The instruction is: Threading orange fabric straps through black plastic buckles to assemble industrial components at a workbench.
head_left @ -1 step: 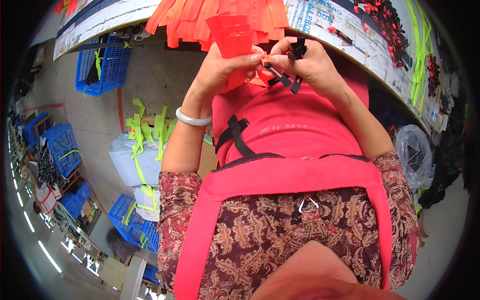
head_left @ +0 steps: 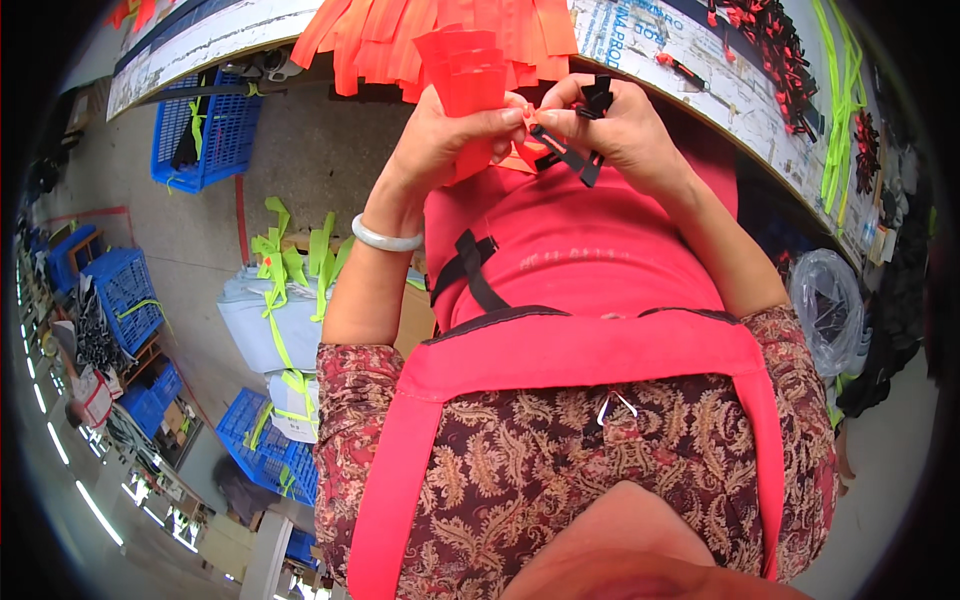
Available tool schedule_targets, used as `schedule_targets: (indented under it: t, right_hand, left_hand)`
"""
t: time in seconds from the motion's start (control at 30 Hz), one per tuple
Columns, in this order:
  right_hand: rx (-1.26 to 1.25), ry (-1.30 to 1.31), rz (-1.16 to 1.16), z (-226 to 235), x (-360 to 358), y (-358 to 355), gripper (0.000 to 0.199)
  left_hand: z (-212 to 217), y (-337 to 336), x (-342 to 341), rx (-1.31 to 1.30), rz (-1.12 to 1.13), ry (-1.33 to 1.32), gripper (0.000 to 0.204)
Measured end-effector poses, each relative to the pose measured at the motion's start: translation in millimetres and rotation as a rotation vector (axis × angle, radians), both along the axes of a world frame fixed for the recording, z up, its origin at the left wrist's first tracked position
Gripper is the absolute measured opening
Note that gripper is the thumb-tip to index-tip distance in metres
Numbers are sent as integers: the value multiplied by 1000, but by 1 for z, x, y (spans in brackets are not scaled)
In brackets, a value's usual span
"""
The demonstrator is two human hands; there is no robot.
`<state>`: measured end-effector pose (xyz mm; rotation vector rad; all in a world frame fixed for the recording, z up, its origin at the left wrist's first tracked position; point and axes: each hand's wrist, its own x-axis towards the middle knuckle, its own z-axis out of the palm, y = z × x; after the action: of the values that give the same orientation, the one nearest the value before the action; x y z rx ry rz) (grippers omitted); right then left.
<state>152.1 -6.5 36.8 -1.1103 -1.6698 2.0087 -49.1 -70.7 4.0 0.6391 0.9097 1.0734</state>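
My left hand [head_left: 437, 142] is closed around a layered bundle of orange-red fabric strips [head_left: 465, 80], which stands up above the thumb and hangs below the palm. Close beside it, my right hand [head_left: 635, 130] is closed too, its thumb and forefinger pinching near a small reddish piece [head_left: 528, 117] at the left fingertips. Several short black straps [head_left: 568, 157] are held in the right hand, some looping over the fingers and others dangling beneath. The two hands meet over my pink-red apron [head_left: 600, 265]. Exactly how the small piece joins the straps is hidden by the fingers.
Ahead, the worktable [head_left: 640, 60] carries a pile of orange strips [head_left: 370, 45], heaped black-and-red pieces [head_left: 775, 60], a small red-and-black tool [head_left: 682, 70] and yellow-green cords [head_left: 840, 110]. Left of me stand blue crates [head_left: 235, 140] and tied pale bundles [head_left: 255, 325]. A clear plastic bag [head_left: 827, 310] hangs at right.
The dangling ends of the black straps have shifted very slightly. Both hands keep their place and hold.
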Motion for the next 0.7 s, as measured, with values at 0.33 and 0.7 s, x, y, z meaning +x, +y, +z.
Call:
schedule_targets:
  t: [0.33,0.7]
  right_hand:
    - [206,30,107,2,1,5,16]
    - [150,3,102,8,-1,1,14]
  left_hand:
    - [-7,-2,-5,-16,29,-114,18]
    - [-11,-5,-2,11,-31,-49,19]
